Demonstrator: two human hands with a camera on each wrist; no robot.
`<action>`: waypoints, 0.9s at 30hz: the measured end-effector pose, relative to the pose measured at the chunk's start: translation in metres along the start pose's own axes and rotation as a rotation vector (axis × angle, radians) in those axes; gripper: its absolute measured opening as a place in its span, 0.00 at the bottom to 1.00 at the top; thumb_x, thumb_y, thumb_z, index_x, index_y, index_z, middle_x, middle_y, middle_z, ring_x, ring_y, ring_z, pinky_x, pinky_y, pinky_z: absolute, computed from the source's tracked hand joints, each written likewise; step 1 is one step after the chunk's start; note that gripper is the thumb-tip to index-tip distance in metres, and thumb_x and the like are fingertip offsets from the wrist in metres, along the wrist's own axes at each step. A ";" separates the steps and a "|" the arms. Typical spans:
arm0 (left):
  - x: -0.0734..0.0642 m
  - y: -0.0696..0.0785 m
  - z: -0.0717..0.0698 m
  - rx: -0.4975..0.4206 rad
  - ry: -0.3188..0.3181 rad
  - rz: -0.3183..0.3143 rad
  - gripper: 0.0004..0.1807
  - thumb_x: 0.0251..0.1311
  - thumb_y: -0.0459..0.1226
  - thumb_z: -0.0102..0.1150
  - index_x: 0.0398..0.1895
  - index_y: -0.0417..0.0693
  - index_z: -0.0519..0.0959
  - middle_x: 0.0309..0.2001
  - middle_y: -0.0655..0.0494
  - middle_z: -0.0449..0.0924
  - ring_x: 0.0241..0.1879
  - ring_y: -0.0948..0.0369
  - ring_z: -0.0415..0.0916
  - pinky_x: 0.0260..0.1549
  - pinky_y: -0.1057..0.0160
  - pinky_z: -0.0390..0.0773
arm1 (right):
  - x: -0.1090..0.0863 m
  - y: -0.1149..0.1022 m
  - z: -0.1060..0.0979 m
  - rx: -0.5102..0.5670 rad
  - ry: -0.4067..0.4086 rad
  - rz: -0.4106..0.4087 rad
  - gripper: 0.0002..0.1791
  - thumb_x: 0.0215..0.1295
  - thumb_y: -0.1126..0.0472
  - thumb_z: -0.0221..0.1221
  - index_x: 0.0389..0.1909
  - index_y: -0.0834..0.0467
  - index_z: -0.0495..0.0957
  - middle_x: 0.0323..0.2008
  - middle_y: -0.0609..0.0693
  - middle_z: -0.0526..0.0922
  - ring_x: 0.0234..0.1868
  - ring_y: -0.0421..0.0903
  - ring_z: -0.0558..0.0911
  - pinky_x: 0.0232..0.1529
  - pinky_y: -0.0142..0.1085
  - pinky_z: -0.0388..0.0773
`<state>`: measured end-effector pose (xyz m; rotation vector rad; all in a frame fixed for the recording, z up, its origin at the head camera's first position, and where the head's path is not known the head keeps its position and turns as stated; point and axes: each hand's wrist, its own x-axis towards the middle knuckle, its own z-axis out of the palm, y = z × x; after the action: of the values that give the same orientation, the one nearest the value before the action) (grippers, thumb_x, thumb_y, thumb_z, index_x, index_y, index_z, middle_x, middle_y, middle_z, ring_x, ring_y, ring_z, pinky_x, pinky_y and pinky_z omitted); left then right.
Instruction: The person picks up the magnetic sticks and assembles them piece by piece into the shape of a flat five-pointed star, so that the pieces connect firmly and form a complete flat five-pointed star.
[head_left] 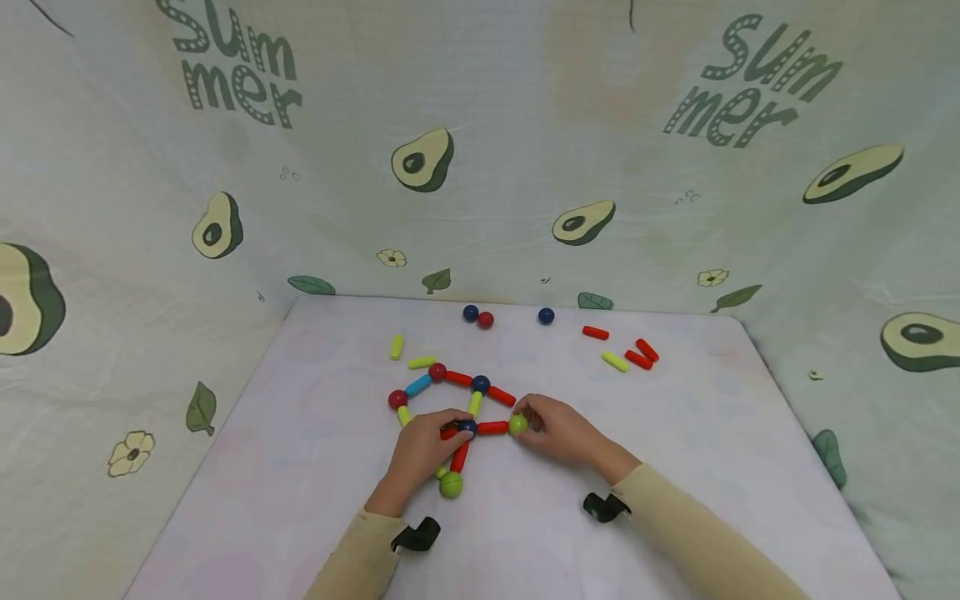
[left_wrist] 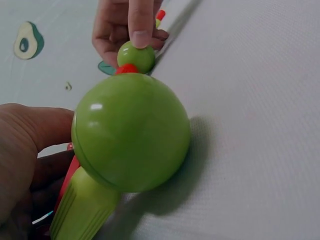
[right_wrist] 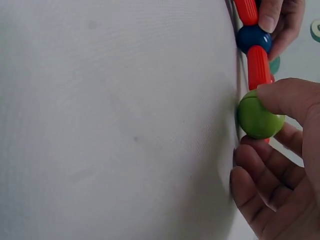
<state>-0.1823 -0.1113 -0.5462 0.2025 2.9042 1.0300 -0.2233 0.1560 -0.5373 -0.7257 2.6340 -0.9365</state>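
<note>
A flat frame of coloured rods and balls lies on the table. My left hand point(head_left: 422, 457) reaches over its near part and pinches a dark blue ball point(right_wrist: 254, 39) where several rods meet. A red rod point(head_left: 492, 428) runs from that ball to a green ball point(head_left: 518, 424), which my right hand point(head_left: 561, 430) holds between thumb and fingers. Another red rod point(head_left: 502, 396) slants from the upper blue ball point(head_left: 481, 384) toward the right fingertips. Nearest the left wrist is a second green ball point(left_wrist: 130, 132), joined to a yellow-green rod point(left_wrist: 82, 207). Red balls point(head_left: 398, 400) and a light-blue rod point(head_left: 419, 385) form the far left side.
Loose blue balls point(head_left: 546, 316) and a red ball point(head_left: 486, 320) lie along the table's back edge. Several loose red rods point(head_left: 596, 332) and a yellow-green rod point(head_left: 616, 361) are at the back right. Two more yellow-green rods point(head_left: 397, 347) lie behind the frame. A printed cloth point(head_left: 495, 167) hangs behind.
</note>
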 end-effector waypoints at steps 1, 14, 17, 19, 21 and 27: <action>0.000 0.000 0.000 -0.003 -0.001 -0.002 0.17 0.62 0.48 0.71 0.54 0.63 0.86 0.48 0.61 0.85 0.42 0.60 0.76 0.40 0.60 0.80 | 0.000 0.000 0.000 0.005 0.006 0.004 0.16 0.66 0.53 0.67 0.53 0.47 0.77 0.36 0.38 0.77 0.39 0.41 0.76 0.41 0.34 0.77; 0.000 0.003 0.001 0.007 -0.009 -0.007 0.17 0.62 0.48 0.70 0.55 0.63 0.85 0.50 0.60 0.85 0.44 0.59 0.76 0.42 0.58 0.80 | 0.028 0.015 -0.004 0.239 0.047 0.129 0.19 0.79 0.55 0.53 0.66 0.50 0.75 0.58 0.45 0.81 0.55 0.45 0.79 0.61 0.47 0.75; 0.000 0.003 0.001 0.009 -0.014 -0.011 0.17 0.62 0.48 0.70 0.55 0.63 0.85 0.50 0.60 0.85 0.44 0.59 0.76 0.42 0.58 0.81 | 0.033 0.013 -0.004 0.243 0.035 0.152 0.17 0.78 0.54 0.55 0.63 0.50 0.77 0.54 0.44 0.82 0.51 0.43 0.79 0.60 0.46 0.76; 0.001 0.003 0.001 0.011 -0.012 -0.015 0.17 0.62 0.48 0.70 0.55 0.64 0.85 0.49 0.60 0.85 0.43 0.59 0.76 0.42 0.58 0.80 | 0.039 0.011 -0.003 0.220 0.036 0.160 0.15 0.76 0.54 0.58 0.59 0.51 0.79 0.49 0.43 0.83 0.48 0.42 0.79 0.58 0.44 0.77; 0.001 0.002 0.000 0.016 -0.009 -0.018 0.17 0.62 0.49 0.70 0.54 0.64 0.85 0.49 0.61 0.85 0.42 0.60 0.76 0.41 0.59 0.80 | 0.044 0.008 -0.002 0.184 0.038 0.166 0.14 0.73 0.53 0.61 0.55 0.51 0.81 0.43 0.42 0.84 0.44 0.42 0.79 0.53 0.42 0.78; 0.000 0.002 -0.002 0.011 -0.018 -0.008 0.17 0.63 0.48 0.70 0.55 0.63 0.85 0.50 0.60 0.85 0.43 0.60 0.75 0.43 0.58 0.80 | 0.054 -0.002 -0.003 0.127 0.019 0.204 0.11 0.69 0.51 0.65 0.45 0.52 0.84 0.34 0.44 0.81 0.36 0.43 0.77 0.42 0.37 0.76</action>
<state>-0.1822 -0.1112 -0.5431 0.1989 2.8927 1.0063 -0.2691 0.1275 -0.5374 -0.4105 2.5763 -1.0429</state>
